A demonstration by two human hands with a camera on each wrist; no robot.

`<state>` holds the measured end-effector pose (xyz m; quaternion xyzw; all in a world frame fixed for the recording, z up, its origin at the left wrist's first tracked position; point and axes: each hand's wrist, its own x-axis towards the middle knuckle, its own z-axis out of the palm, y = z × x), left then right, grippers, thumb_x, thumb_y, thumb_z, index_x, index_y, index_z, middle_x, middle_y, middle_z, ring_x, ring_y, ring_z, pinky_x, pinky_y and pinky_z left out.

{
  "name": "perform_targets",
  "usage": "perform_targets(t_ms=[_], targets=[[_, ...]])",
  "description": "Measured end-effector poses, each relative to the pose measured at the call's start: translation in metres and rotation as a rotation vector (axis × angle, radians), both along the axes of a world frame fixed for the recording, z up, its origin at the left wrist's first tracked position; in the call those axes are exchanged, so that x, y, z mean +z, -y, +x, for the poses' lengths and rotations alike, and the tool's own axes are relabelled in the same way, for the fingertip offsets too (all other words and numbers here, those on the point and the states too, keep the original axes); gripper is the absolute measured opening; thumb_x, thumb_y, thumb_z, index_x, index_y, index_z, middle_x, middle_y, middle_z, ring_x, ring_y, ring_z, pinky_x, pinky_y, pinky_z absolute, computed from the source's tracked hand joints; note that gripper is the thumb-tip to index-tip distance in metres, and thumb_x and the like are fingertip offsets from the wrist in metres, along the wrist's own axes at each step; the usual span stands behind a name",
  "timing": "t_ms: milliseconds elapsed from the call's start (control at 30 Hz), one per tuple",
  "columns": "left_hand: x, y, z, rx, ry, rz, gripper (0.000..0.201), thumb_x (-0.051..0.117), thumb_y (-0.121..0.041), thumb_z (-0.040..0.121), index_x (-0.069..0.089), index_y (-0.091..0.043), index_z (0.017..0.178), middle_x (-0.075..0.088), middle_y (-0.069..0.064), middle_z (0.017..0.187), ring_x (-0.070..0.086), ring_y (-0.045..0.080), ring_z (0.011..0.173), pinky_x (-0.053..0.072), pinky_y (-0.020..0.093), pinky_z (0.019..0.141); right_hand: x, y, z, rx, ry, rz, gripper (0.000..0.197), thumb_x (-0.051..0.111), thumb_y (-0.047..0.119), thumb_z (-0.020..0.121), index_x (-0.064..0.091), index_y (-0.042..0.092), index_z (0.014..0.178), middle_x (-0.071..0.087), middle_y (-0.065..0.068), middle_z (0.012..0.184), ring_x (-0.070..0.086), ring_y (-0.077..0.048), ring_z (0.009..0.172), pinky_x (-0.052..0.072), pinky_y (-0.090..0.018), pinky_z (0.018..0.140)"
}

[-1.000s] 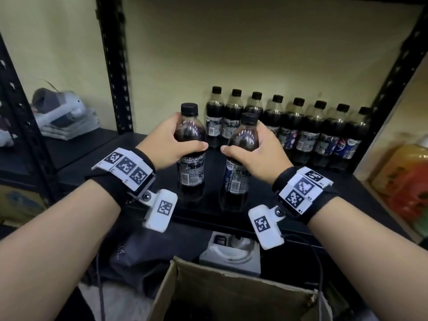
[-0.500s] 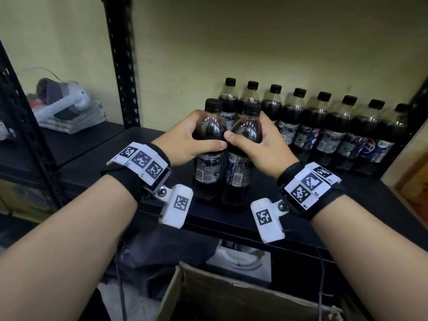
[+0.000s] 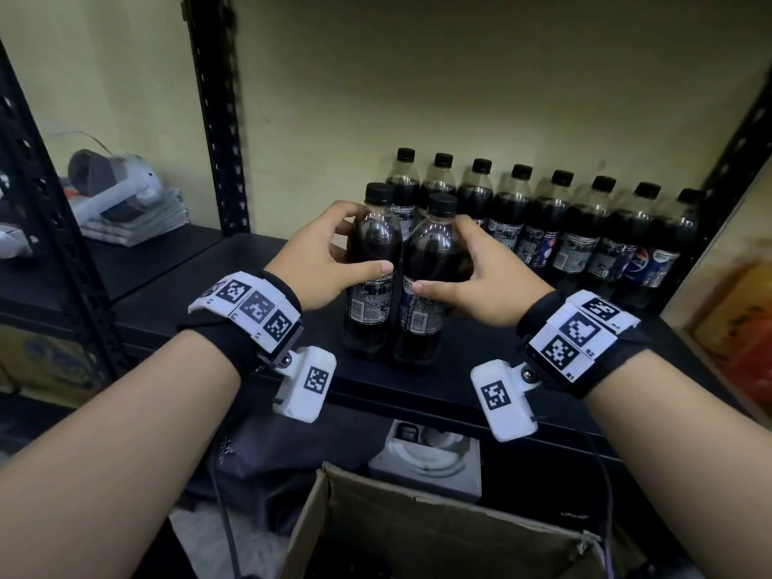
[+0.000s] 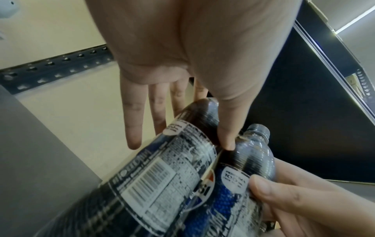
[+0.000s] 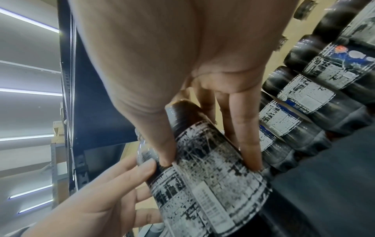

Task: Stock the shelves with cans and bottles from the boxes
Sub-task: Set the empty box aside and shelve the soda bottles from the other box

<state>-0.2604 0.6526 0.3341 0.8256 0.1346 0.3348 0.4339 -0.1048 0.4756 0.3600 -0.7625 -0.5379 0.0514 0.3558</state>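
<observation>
— Head camera first: what are the hands doing?

— Each one is on a cola bottle standing on the black shelf (image 3: 480, 369). The left hand (image 3: 321, 261) has its thumb across the front of the left bottle (image 3: 374, 261), over the top edge of the label, with the fingers reaching round the far side. The right hand (image 3: 480, 282) mirrors it on the right bottle (image 3: 434, 277).

— Are those firm grips?

— On the right, yes: the right wrist view shows thumb and fingers pinching the label from both sides. On the left the grip is looser; the left wrist view shows the thumb on the bottle and the fingers (image 4: 134, 121) nearly straight, lying along its far side.

— And the two bottles themselves?

— Upright, touching side by side between the hands, black caps on.

— What lies beyond the hands?

— A row of bottles (image 3: 585, 236) (same dark cola, black caps) along the wall, starting just behind the held pair and running off past the right hand.

— Nearer than the wrists?

— An open cardboard box (image 3: 438, 532) below the shelf edge.
</observation>
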Motion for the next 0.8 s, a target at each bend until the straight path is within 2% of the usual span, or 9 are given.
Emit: perform_targets(t_ms=[67, 133, 200, 300, 400, 500, 567, 667, 800], targets=[[-0.002, 0.001, 0.0, 0.003, 0.01, -0.008, 0.065, 0.085, -0.029, 0.079, 0.051, -0.035, 0.133, 0.057, -0.019, 0.115, 0.073, 0.008, 0.087, 0.059, 0.029, 0.082, -0.002, 0.0, 0.0, -0.034, 0.013, 0.002, 0.095, 0.084, 0.044, 0.078, 0.029, 0.025, 0.154, 0.048, 0.01, 0.147, 0.045, -0.01, 0.135, 0.032, -0.025, 0.114], [-0.002, 0.0, 0.0, 0.014, 0.015, -0.001, 0.065, 0.085, -0.027, 0.079, 0.051, -0.033, 0.134, 0.055, -0.021, 0.113, 0.072, 0.003, 0.082, 0.058, 0.022, 0.073, -0.005, -0.003, 0.0, -0.054, 0.02, 0.01, 0.098, 0.084, 0.047, 0.077, 0.028, 0.025, 0.155, 0.045, 0.007, 0.153, 0.042, -0.013, 0.139, 0.032, -0.026, 0.114], [-0.002, -0.002, 0.002, 0.009, 0.015, 0.004, 0.063, 0.085, -0.025, 0.079, 0.052, -0.032, 0.133, 0.055, -0.02, 0.114, 0.072, 0.005, 0.079, 0.057, 0.022, 0.067, -0.006, -0.006, 0.0, -0.061, 0.028, 0.02, 0.096, 0.084, 0.047, 0.077, 0.03, 0.024, 0.153, 0.047, 0.005, 0.151, 0.044, -0.013, 0.138, 0.033, -0.026, 0.112], [-0.003, -0.01, 0.006, 0.011, 0.008, 0.006, 0.065, 0.085, -0.025, 0.079, 0.051, -0.033, 0.133, 0.056, -0.018, 0.115, 0.073, 0.013, 0.077, 0.057, 0.026, 0.066, -0.006, -0.013, 0.003, -0.072, 0.038, 0.02, 0.094, 0.084, 0.043, 0.079, 0.03, 0.023, 0.154, 0.046, 0.005, 0.152, 0.042, -0.013, 0.138, 0.03, -0.019, 0.105], [-0.005, -0.019, 0.012, 0.021, 0.008, -0.006, 0.069, 0.086, -0.026, 0.077, 0.05, -0.032, 0.135, 0.056, -0.017, 0.117, 0.073, 0.022, 0.078, 0.055, 0.03, 0.064, -0.007, -0.023, 0.008, -0.079, 0.039, 0.025, 0.093, 0.085, 0.044, 0.078, 0.033, 0.024, 0.152, 0.051, 0.006, 0.147, 0.047, -0.013, 0.135, 0.035, -0.023, 0.107], [-0.006, -0.029, 0.017, 0.031, 0.002, -0.024, 0.07, 0.087, -0.026, 0.077, 0.05, -0.032, 0.136, 0.058, -0.008, 0.124, 0.074, 0.025, 0.082, 0.059, 0.036, 0.065, -0.01, -0.036, 0.013, -0.086, 0.031, 0.035, 0.093, 0.086, 0.044, 0.076, 0.034, 0.025, 0.151, 0.052, 0.006, 0.146, 0.048, -0.014, 0.134, 0.038, -0.029, 0.111], [-0.006, -0.036, 0.021, 0.041, 0.003, -0.047, 0.07, 0.087, -0.024, 0.077, 0.05, -0.031, 0.136, 0.058, -0.008, 0.123, 0.075, 0.026, 0.085, 0.062, 0.04, 0.068, -0.01, -0.044, 0.016, -0.09, 0.041, 0.041, 0.092, 0.086, 0.044, 0.077, 0.035, 0.025, 0.151, 0.053, 0.005, 0.145, 0.049, -0.015, 0.133, 0.038, -0.026, 0.107], [-0.004, -0.044, 0.026, 0.048, 0.004, -0.082, 0.07, 0.086, -0.019, 0.077, 0.05, -0.029, 0.136, 0.059, -0.005, 0.124, 0.075, 0.025, 0.085, 0.06, 0.034, 0.062, -0.008, -0.056, 0.021, -0.098, 0.033, 0.041, 0.09, 0.085, 0.04, 0.078, 0.035, 0.025, 0.151, 0.053, 0.004, 0.144, 0.05, -0.016, 0.132, 0.036, -0.021, 0.099], [-0.002, -0.06, 0.034, 0.048, 0.012, -0.123, 0.07, 0.086, -0.013, 0.078, 0.05, -0.026, 0.137, 0.058, 0.005, 0.126, 0.075, 0.024, 0.086, 0.058, 0.028, 0.058, -0.008, -0.074, 0.03, -0.101, 0.042, 0.045, 0.09, 0.085, 0.038, 0.08, 0.034, 0.023, 0.152, 0.053, 0.003, 0.145, 0.049, -0.016, 0.132, 0.033, -0.018, 0.096]])
